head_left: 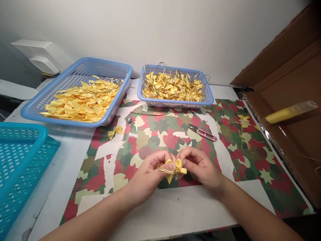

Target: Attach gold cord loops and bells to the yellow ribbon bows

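Observation:
Low over the middle of the patterned paper, both hands meet at a yellow ribbon bow (179, 163) with a silver bell (176, 176) under it. My left hand (152, 170) is closed on the bow's left side, thumb across it. A gold cord loop (163, 169) sticks out from the bow over that thumb. My right hand (200, 166) pinches the bow's right edge between thumb and fingers; the fingertips partly hide what they grip. Beyond the hands lie pink-handled thread snips (202, 132). A loose yellow bow (115, 132) and a single bell (129, 120) rest farther left.
A blue basket (76, 123) of yellow bows and bells stands back left. Another blue basket (175, 102) holds bows with gold loops. A teal basket (23, 134) is at the left edge. Gold cords (150, 113) lie behind; a cardboard box (288, 144) borders the right.

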`<move>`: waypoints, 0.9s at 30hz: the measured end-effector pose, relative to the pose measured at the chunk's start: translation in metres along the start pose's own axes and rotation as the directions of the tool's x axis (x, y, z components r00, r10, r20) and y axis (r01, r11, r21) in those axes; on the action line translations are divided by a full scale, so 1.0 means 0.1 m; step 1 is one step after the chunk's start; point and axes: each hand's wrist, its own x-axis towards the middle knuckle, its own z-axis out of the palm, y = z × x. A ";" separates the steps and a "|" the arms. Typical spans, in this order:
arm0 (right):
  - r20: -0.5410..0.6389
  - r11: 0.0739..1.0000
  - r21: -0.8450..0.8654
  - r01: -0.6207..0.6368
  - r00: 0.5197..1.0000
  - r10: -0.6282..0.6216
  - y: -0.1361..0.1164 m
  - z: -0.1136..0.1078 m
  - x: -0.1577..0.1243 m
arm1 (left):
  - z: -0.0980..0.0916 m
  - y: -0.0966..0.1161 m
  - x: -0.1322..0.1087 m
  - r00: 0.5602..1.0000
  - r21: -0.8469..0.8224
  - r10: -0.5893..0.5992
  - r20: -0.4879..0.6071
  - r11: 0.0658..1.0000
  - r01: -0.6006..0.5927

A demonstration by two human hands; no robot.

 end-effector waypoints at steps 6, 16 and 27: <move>0.029 0.990 -0.091 0.105 0.994 -0.103 -0.04 -0.02 0.02 | -0.03 0.01 0.01 0.989 -0.164 -0.127 0.071 0.977 0.137; 0.048 0.820 -0.468 0.329 0.936 -0.348 -0.14 0.00 0.01 | -0.02 0.00 0.01 0.977 -0.258 -0.187 0.107 0.943 0.209; 0.136 0.462 -0.748 0.477 0.791 -0.597 -0.27 0.11 -0.09 | 0.00 -0.02 0.02 1.000 -0.186 -0.021 0.013 0.982 0.023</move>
